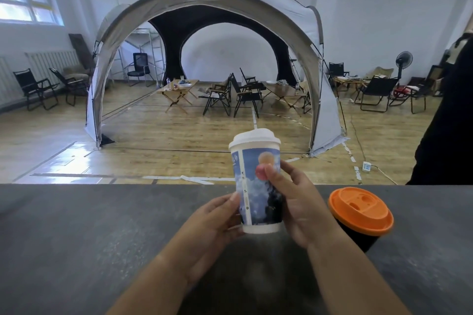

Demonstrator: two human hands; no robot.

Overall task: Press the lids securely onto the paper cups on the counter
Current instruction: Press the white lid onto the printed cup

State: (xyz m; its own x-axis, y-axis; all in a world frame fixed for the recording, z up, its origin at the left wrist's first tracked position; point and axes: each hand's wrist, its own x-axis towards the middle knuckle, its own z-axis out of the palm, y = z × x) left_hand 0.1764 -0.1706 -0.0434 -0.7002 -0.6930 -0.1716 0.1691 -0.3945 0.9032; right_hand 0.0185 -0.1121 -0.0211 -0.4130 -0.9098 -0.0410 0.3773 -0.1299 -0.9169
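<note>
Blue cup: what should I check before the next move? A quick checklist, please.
1. White lid on blue cup: ok.
2. Lid sealed all round: cannot tell, far rim hidden.
3. Left hand and right hand hold the cup: ok.
4. Cup resting on counter: cannot tell, base blurred.
5. Orange lid on black cup: ok.

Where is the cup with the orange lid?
The orange-lidded cup stands on the grey counter, right of centre in the head view, beside the right hand.
</note>
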